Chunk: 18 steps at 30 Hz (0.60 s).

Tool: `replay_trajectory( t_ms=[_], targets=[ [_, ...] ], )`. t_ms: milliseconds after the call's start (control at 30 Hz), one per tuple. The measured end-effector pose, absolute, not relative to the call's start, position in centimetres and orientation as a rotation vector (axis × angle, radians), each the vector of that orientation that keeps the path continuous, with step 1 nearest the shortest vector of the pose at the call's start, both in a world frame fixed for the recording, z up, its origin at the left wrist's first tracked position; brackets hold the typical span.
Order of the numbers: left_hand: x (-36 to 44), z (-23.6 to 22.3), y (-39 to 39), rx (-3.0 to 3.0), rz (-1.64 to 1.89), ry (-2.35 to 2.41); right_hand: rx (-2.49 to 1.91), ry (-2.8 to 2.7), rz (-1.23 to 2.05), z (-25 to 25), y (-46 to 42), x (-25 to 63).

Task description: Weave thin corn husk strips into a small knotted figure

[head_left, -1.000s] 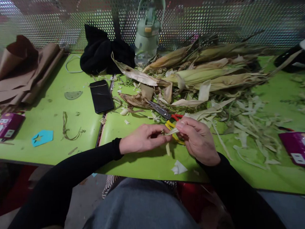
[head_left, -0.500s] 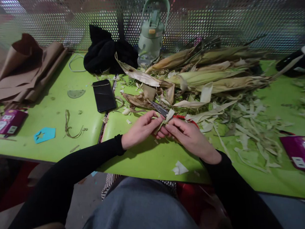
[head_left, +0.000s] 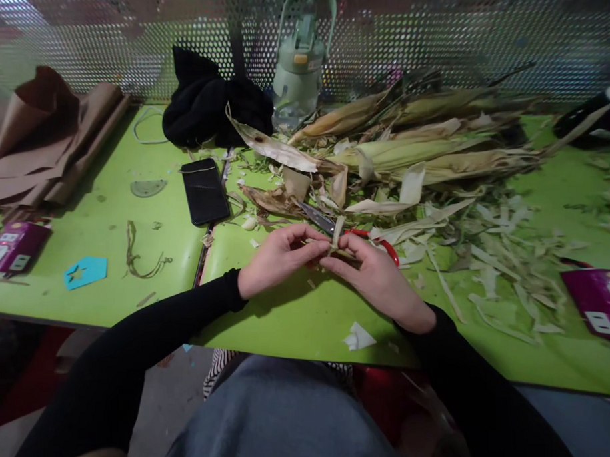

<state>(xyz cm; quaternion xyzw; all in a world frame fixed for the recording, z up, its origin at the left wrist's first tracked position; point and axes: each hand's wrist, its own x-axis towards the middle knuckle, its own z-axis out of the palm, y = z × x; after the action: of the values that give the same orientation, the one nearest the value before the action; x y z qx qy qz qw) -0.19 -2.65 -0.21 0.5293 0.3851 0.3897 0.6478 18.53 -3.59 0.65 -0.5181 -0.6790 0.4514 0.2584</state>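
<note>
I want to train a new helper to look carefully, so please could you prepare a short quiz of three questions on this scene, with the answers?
1. True or false: the black phone lies on top of the brown paper.
2. Choose one. What is held at the fingertips of the left hand and the right hand?
A. A water bottle
B. A husk strip
C. A plastic protractor
3. Fill in the gap: the blue card bears a ____ shape.

Key:
1. False; it lies on the green table.
2. B
3. star
</note>
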Motion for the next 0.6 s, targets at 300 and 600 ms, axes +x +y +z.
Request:
replay_trajectory(
  t_ms=[300, 600],
  targets=[
    [-1.2, 1.9, -2.4, 1.715, 0.521, 1.037, -1.361, -1.975, 1.067, 1.1, -3.7, 19.1],
    [-1.2, 3.0, -2.7, 1.669, 0.492, 0.941, -1.37, -2.008, 1.25, 1.9, -3.9, 19.2]
  ],
)
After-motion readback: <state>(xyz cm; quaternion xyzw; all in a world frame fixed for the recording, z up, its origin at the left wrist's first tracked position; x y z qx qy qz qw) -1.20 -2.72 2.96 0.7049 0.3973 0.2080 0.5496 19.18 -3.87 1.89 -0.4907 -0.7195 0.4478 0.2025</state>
